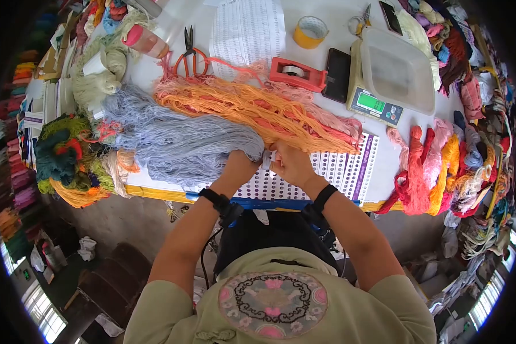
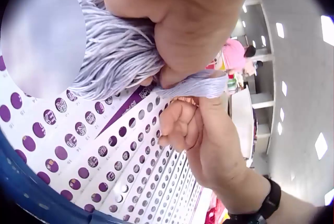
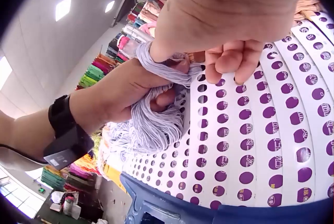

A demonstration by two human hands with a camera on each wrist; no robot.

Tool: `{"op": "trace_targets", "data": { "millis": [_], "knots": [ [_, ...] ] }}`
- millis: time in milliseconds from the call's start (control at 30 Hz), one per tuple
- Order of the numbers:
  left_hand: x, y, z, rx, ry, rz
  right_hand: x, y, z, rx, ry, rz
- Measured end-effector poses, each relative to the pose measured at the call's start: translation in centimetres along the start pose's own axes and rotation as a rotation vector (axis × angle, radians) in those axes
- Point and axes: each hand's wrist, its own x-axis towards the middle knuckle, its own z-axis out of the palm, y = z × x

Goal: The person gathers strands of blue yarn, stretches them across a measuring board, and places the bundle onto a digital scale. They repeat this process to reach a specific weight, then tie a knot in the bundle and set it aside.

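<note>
Grey yarn (image 1: 178, 140) lies on the table as a long loose bundle. Its long axis runs from the far left of the table, narrowing toward the near edge, where both hands meet. Left hand (image 1: 239, 166): fingers curled round the gathered neck of the bundle, gripping it; the bulk of the yarn fans out behind and to the left of this hand. Right hand (image 1: 289, 163): just beside the left, on its right side, fingers curled, thumb and forefinger pinching the short tail that comes out of the left fist. The left wrist view shows that tail spanning the small gap between the two hands, roughly level. Both hands sit over a white card with purple dots (image 1: 338, 169); the yarn neck hangs close above it, contact not certain. Orange yarn (image 1: 252, 109) lies behind the hands, apart from them.
</note>
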Motion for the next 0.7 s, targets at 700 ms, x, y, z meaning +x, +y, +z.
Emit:
{"op": "trace_targets", "data": {
  "millis": [700],
  "knots": [
    [0.3,-1.2,-6.2,0.031,-0.165,-0.392,1.8,2.0,1.7,-0.121,0.209,-0.13]
  ]
}}
